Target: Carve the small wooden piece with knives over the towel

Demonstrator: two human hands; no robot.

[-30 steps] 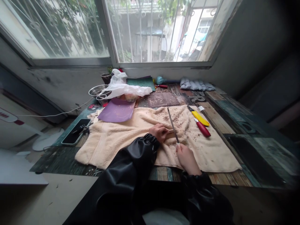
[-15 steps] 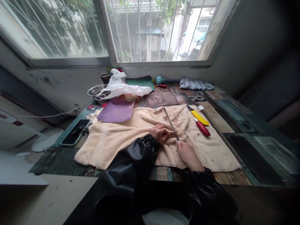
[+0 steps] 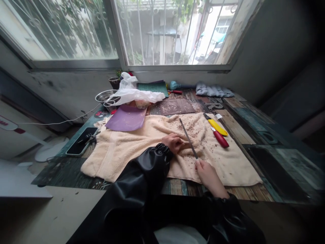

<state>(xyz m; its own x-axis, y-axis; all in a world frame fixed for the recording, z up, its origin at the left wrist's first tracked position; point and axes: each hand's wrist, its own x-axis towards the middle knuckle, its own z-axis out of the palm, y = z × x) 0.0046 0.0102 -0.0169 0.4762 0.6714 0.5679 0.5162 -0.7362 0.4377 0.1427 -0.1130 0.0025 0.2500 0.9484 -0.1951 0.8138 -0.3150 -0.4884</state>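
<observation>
The right hand (image 3: 208, 173) has its grip closed round the near end of a long thin file (image 3: 188, 138). The fingers wrap the handle end fully, so the file's blade runs out of the top of the fist, away from the person and slightly to the left, low over a cream towel (image 3: 122, 149). The left hand (image 3: 174, 142) rests on the towel just left of the file's middle. Its fingertips are pinched together on a small piece (image 3: 185, 143) that is mostly hidden by them; what it is cannot be told. That piece lies right against the file's blade, about halfway between the right grip and the file's far tip. Both forearms wear glossy black sleeves.

Brown shavings (image 3: 194, 130) are scattered over the towel around and beyond the file. To the right of the file, near the towel's right edge, lie a yellow-handled knife (image 3: 217, 127) and, just nearer, a red-handled knife (image 3: 220, 139), well apart from either hand. On the towel's far left corner sits a purple sheet (image 3: 126, 118), with a white plastic bag (image 3: 138, 96) and metal bowls (image 3: 105, 97) behind it. A phone (image 3: 81, 145) lies on the wooden surface (image 3: 243, 128) left of the towel
</observation>
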